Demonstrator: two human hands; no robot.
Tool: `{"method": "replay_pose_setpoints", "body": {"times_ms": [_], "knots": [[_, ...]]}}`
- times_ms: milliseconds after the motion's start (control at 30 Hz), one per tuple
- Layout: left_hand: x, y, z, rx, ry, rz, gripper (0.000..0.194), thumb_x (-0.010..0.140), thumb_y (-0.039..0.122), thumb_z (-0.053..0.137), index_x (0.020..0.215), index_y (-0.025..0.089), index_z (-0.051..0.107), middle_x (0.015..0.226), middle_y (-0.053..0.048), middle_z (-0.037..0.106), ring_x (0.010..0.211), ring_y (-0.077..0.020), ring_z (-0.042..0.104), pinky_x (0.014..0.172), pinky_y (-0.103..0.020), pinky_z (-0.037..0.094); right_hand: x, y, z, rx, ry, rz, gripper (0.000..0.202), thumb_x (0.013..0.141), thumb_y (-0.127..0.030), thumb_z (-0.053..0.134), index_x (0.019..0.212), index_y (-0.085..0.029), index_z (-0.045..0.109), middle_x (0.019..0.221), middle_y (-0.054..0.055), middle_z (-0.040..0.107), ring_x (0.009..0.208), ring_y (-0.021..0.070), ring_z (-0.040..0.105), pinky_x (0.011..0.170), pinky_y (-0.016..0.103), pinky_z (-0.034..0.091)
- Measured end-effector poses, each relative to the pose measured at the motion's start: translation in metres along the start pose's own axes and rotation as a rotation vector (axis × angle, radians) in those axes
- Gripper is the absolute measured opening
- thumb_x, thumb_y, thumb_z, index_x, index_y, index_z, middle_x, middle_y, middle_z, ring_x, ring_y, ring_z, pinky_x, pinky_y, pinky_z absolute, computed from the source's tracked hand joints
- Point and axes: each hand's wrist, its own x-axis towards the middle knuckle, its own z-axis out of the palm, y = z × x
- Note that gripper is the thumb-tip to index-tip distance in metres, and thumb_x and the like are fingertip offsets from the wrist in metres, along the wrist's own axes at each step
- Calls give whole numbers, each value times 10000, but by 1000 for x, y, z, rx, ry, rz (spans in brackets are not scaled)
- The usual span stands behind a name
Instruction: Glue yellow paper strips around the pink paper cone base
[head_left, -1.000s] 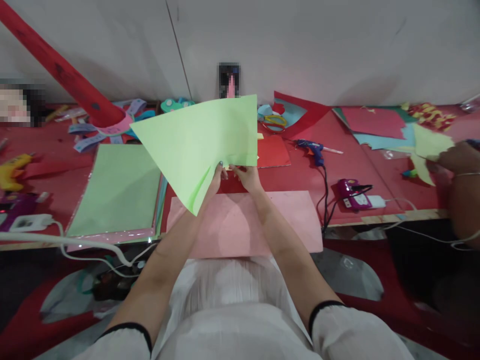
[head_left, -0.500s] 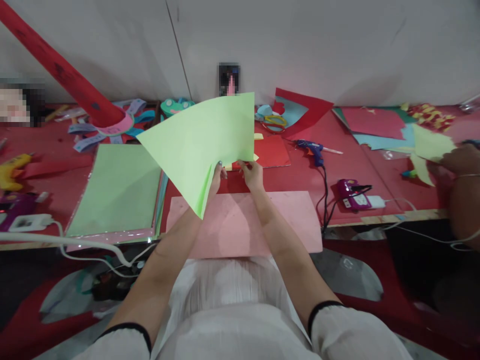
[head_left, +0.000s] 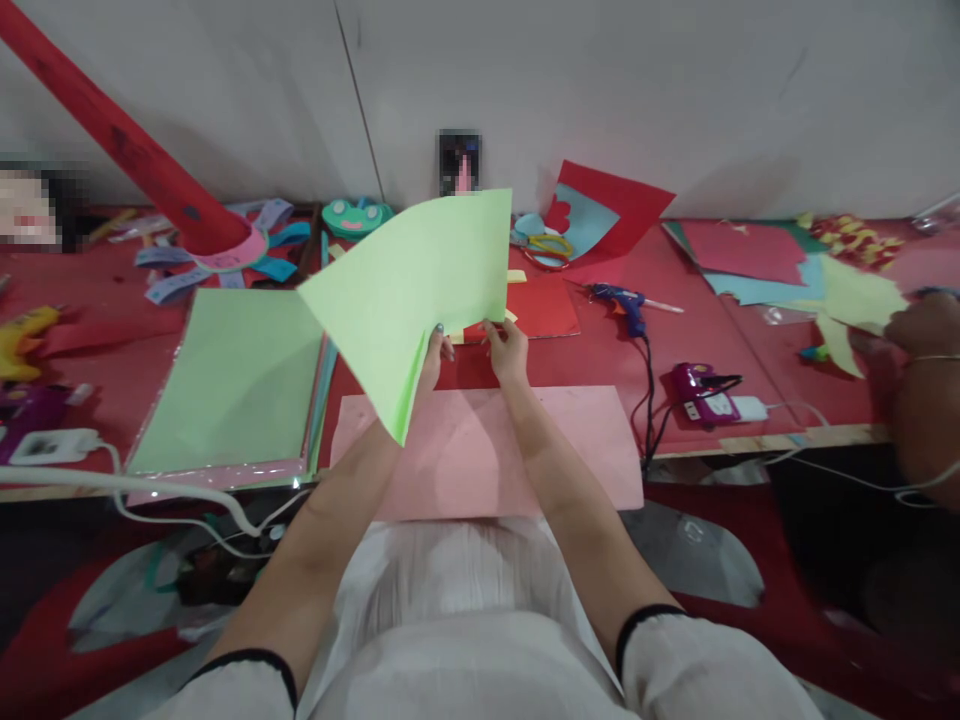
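A light green sheet of paper [head_left: 420, 270] is held up in front of me, curved, with a narrow fold along its lower left edge. My left hand [head_left: 433, 358] is closed on it near that fold, thumb on the near face. At the bottom right corner, the fingertips of my right hand [head_left: 507, 350] pinch the same sheet. Behind the paper lies a red sheet or card [head_left: 551, 306] with small yellow pieces, partly hidden. Under my forearms rests a pink sheet [head_left: 480, 450] at the table edge.
Left stands a stack of green sheets [head_left: 232, 380] below a red cone [head_left: 150, 140]. To the right lie a blue glue gun [head_left: 622, 305], a purple power adapter [head_left: 701, 390] with cords, and yellow-handled scissors [head_left: 551, 245]. Another person's hand [head_left: 926, 325] touches pale paper at far right.
The left corner of the green sheet has swung slightly inward to the right, so the sheet curves more. Both my hands keep their hold and have barely moved.
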Motion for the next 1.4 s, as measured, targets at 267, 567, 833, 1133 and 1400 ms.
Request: {"method": "replay_pose_setpoints", "body": {"times_ms": [267,567,833,1133,1400], "knots": [[-9,25,-6,53,15,48,516,890,541,395,507,214,510,549,-6,580,575,-137,577,703,-322,501,1,2,-1,32,46,-11,183,809,-358,502,736,-206,573,557,-43,543,416,77,409,476,224,357],[5,-21,5,-12,5,-1,597,850,666,317,505,210,489,517,-5,566,544,-109,566,672,-288,489,3,6,-3,-10,51,-15,288,836,-457,438,801,-201,563,600,-24,552,452,83,451,478,222,353],[-3,7,-2,77,69,89,531,885,568,372,498,222,485,554,-6,563,597,-143,564,783,-336,486,3,8,-1,33,66,-60,275,859,-438,428,786,-197,540,757,14,611,510,71,486,530,217,394],[-7,19,-7,105,64,96,497,912,479,388,504,224,510,562,-1,566,616,-145,564,838,-347,473,4,14,5,83,38,-65,307,877,-480,346,784,-217,474,836,20,597,505,63,476,506,216,394],[-11,32,-12,112,45,67,454,911,405,435,503,223,516,586,1,584,634,-153,570,798,-345,492,1,12,7,141,8,-76,249,904,-414,329,764,-226,411,778,2,594,500,64,487,510,213,400]]}}
